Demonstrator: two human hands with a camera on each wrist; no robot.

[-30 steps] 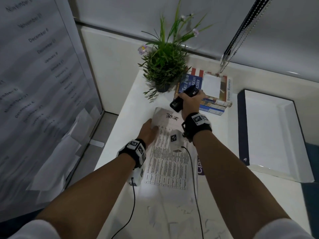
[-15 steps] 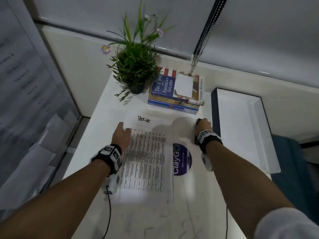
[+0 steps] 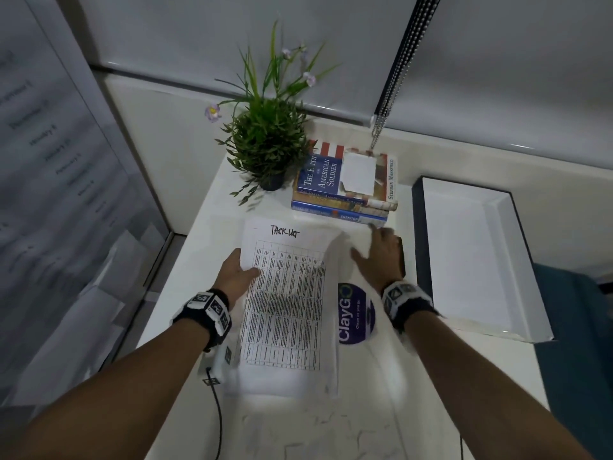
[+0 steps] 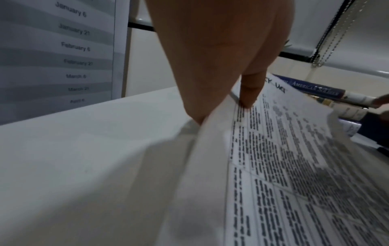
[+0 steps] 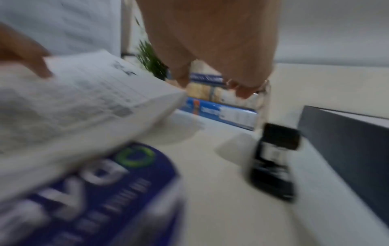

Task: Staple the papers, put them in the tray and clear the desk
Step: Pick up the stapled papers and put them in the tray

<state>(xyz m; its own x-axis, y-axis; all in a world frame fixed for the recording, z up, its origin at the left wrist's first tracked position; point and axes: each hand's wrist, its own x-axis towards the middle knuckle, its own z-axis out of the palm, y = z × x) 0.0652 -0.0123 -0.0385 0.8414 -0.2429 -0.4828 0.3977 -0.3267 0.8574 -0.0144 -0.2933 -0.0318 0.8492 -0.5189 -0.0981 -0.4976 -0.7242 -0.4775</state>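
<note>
The printed papers (image 3: 288, 303) lie in the middle of the white desk, with their left edge raised. My left hand (image 3: 243, 272) pinches that edge, thumb (image 4: 248, 93) on top and fingers beneath the papers (image 4: 294, 166). My right hand (image 3: 373, 249) hovers open with spread fingers just right of the papers' top corner and holds nothing. The black stapler (image 5: 273, 163) lies on the desk against the tray's dark wall (image 5: 345, 141), mostly hidden behind my right hand in the head view. The tray (image 3: 428, 247), white inside, stands at the right.
A stack of books (image 3: 345, 184) and a potted plant (image 3: 265, 144) stand at the back of the desk. A round blue ClayGo sticker (image 3: 356, 313) sits right of the papers. Blind cords (image 3: 384, 104) hang above the books. A wall calendar (image 3: 49, 144) is on the left.
My right hand carried the stapler from the papers' top to the desk beside the tray, let it go and opened. My left hand now lifts the papers' left edge.
</note>
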